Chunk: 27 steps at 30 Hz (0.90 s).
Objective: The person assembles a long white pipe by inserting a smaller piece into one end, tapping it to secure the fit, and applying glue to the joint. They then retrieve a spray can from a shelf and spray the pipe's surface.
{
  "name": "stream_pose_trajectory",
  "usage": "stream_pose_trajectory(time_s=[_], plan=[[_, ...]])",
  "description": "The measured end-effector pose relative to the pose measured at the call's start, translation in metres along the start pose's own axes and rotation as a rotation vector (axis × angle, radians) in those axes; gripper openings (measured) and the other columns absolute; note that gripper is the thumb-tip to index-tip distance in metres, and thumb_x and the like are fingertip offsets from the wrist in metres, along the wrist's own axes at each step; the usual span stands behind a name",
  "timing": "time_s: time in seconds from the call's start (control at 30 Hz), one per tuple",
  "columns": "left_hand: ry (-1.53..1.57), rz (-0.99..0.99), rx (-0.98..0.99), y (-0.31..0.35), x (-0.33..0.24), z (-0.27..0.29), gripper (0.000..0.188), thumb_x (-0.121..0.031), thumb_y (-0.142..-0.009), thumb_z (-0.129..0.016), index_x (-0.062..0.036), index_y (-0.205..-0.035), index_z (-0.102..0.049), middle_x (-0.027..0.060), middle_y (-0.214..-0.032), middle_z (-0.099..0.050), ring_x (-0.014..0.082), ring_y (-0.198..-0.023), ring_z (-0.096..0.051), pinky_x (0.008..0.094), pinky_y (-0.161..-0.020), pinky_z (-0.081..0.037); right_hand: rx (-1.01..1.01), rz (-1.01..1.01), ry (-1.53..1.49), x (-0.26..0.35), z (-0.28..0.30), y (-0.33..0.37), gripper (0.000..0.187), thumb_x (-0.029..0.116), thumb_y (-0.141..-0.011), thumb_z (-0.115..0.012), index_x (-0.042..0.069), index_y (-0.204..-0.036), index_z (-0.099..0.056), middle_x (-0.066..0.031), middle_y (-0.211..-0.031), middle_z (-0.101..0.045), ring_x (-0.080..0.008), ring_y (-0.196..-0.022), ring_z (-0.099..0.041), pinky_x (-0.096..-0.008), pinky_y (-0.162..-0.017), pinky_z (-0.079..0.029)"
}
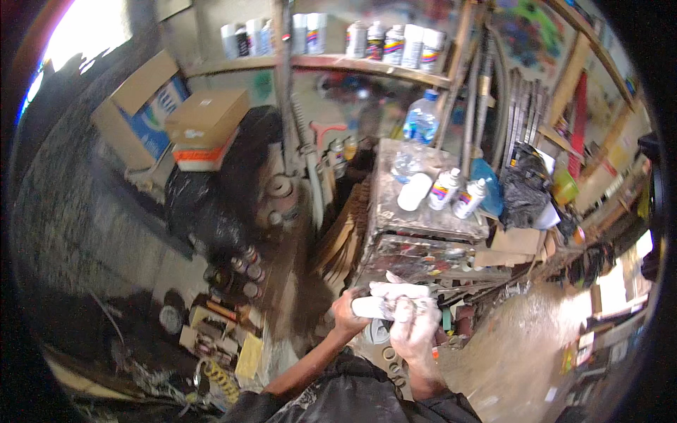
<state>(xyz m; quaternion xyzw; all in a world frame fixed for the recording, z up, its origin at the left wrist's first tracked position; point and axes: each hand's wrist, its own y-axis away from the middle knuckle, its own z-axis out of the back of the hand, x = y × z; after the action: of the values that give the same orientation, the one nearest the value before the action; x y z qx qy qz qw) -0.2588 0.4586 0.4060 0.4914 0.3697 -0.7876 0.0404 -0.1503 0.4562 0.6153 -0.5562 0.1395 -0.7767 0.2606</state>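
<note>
Handling white piece seems the step; left hand curls round it, right hand bends, its hold unclear. Next move needs steadiness

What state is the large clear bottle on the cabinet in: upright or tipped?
Upright: the bottle has its blue cap uppermost, with its body below.

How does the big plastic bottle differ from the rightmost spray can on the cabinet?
The bottle is bigger than the spray can. The bottle is see-through and bluish; the spray can is mostly white with coloured print. The bottle stands farther back, the spray can nearer the cabinet's front. Both stand upright.
</note>
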Motion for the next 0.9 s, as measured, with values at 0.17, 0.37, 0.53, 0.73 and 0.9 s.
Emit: stream_pose_trajectory(time_s=[0.17, 0.37, 0.53, 0.73, 0.9], plan=[[-0.046, -0.253, -0.080, 0.004, 0.009, 0.008, 0.040, -0.024, -0.060, -0.075, -0.0018, -0.089, -0.059, 0.0166, -0.086, -0.065, 0.0359, -0.076, -0.065, 0.0423, -0.069, -0.053, -0.182, 0.038, -0.204, 0.005, -0.022, 0.011, 0.052, 0.041, -0.099, -0.042, -0.006, -0.081, -0.055, -0.0214, -0.087, -0.069, -0.0270, -0.068, -0.067, -0.0390, -0.076, -0.057], [-0.082, 0.035, 0.089, 0.022, 0.028, 0.013, 0.045, -0.020, -0.065, -0.077, -0.0011, -0.099, -0.053, 0.0201, -0.097, -0.059, 0.0377, -0.095, -0.060, 0.0466, -0.090, -0.049, -0.597, 0.542, -0.152, 0.076, 0.036, -0.037, 0.033, 0.037, -0.098, -0.037, 0.009, -0.080, -0.041, 0.0022, -0.062, -0.031, -0.0097, -0.056, -0.034, -0.0250, -0.049, -0.029], [0.205, 0.063, 0.205, -0.009, 0.028, 0.005, 0.064, -0.026, -0.059, -0.081, -0.0006, -0.111, -0.053, 0.0189, -0.095, -0.061, 0.0382, -0.090, -0.061, 0.0439, -0.077, -0.049, -0.054, 0.167, -0.265, 0.018, -0.029, -0.038, 0.030, 0.033, -0.101, -0.037, 0.009, -0.084, -0.038, -0.0041, -0.068, -0.037, -0.0141, -0.060, -0.040, -0.0422, -0.068, -0.048], [0.080, 0.077, 0.292, -0.006, 0.042, 0.006, 0.052, -0.017, -0.057, -0.075, -0.0028, -0.100, -0.051, 0.0178, -0.076, -0.061, 0.0384, -0.071, -0.063, 0.0440, -0.062, -0.050, -0.395, 0.030, -0.426, 0.023, 0.003, -0.019, 0.029, 0.036, -0.098, -0.051, 0.013, -0.084, -0.041, 0.0021, -0.062, -0.033, -0.0104, -0.053, -0.037, -0.0295, -0.055, -0.041], [0.082, 0.179, 0.433, 0.038, 0.050, 0.009, 0.046, -0.017, -0.060, -0.076, -0.0064, -0.096, -0.049, 0.0171, -0.075, -0.062, 0.0377, -0.071, -0.064, 0.0449, -0.061, -0.049, -0.918, 0.020, -0.177, 0.080, 0.093, -0.022, 0.075, 0.056, -0.093, -0.049, -0.006, -0.133, -0.038, -0.0232, -0.111, -0.057, -0.0307, -0.101, -0.057, -0.0419, -0.088, -0.047]])
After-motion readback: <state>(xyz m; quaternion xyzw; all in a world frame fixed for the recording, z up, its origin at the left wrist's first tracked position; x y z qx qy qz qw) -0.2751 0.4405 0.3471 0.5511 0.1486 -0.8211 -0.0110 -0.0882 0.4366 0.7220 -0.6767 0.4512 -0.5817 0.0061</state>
